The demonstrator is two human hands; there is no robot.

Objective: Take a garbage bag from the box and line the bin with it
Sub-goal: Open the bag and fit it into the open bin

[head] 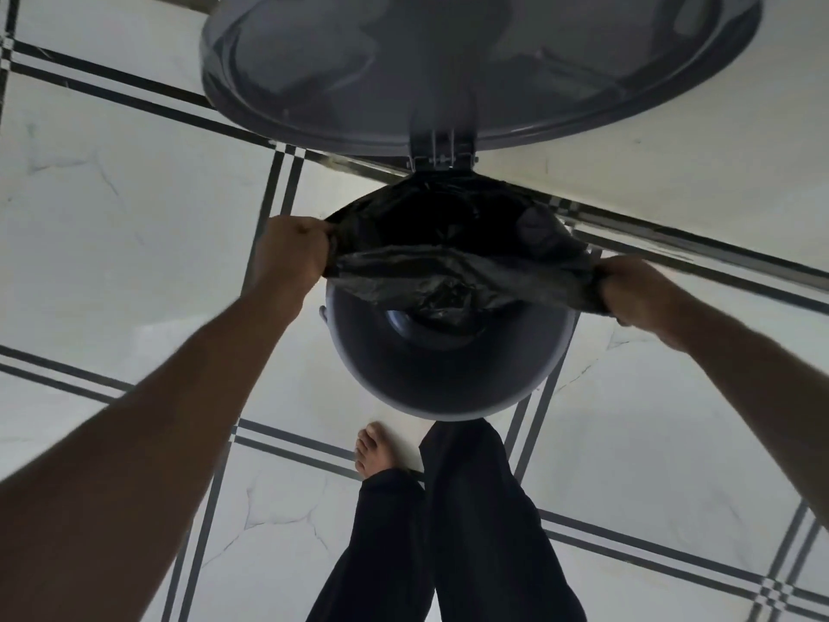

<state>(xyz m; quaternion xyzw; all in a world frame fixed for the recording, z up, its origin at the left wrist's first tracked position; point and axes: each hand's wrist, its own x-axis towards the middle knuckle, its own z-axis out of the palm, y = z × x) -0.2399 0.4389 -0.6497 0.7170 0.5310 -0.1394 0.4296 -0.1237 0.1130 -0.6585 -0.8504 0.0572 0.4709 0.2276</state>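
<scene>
You stretch the garbage bag (453,258) open over the bin (448,374).
Your left hand (291,253) and right hand (637,291) each have fingers clamped on the bag's edge, at opposite sides of the bin's mouth; its far edge sits at the bin's hinge, below the raised lid (471,69).

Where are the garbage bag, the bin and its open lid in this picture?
garbage bag (448,271): head view, on the stretched front edge of the black film.
bin (448,388): head view, on the bare inner wall near the front rim.
lid (448,60): head view, on the underside of the raised lid.
</scene>
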